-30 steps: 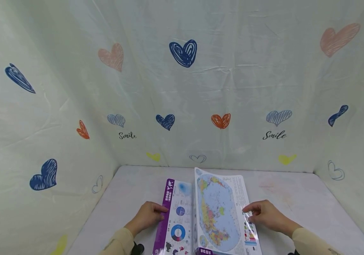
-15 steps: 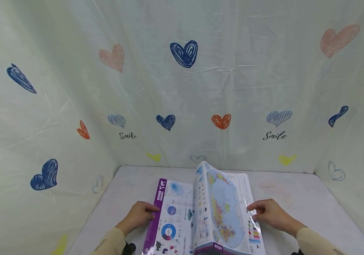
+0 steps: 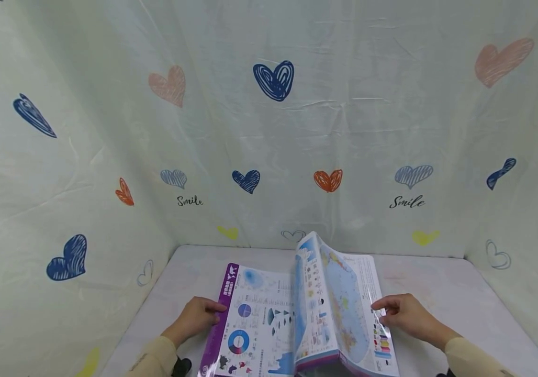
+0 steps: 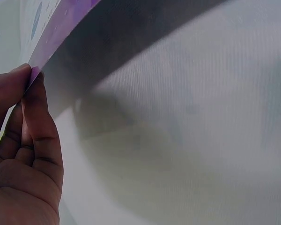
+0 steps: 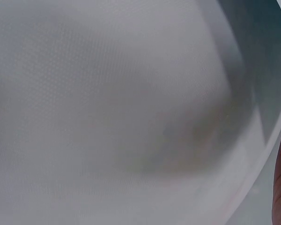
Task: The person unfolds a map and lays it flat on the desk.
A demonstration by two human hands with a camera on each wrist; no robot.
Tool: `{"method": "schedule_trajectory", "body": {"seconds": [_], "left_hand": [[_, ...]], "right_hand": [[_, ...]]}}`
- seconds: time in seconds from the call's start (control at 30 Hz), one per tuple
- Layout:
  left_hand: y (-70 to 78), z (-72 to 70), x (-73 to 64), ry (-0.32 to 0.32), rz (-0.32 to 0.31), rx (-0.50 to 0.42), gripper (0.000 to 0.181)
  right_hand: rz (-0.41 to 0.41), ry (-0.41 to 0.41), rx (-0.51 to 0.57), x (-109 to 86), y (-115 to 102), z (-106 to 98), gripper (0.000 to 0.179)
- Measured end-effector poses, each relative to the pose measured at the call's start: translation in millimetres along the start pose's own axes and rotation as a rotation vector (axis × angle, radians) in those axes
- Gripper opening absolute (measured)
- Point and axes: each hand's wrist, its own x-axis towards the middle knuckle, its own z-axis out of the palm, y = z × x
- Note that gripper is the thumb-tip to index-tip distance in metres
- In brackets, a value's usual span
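Both my left hand and right hand sensibly pinch the light-looking, floppy map by its borders, between the table's side edges.

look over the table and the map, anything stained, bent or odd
A faint reddish smudge marks the white table right of the folded map, possibly a stain. The map rises in a ridge, which looks like ordinary folding rather than damage; no tear shows.
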Motion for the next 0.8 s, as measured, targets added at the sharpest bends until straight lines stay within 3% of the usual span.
{"method": "schedule_trajectory", "body": {"seconds": [0.57,0.8], "left_hand": [[-10.0,-24.7,-3.9,0.043,-0.045,0.057,0.024],[-14.6,-34.6,-6.4,0.049,-0.067,0.067,0.023]], "right_hand": [[0.041,0.027,-0.022,-6.9,11,-18,0.030],[0.062,0.057,-0.087,-10.0,16,-26,0.029]]}}
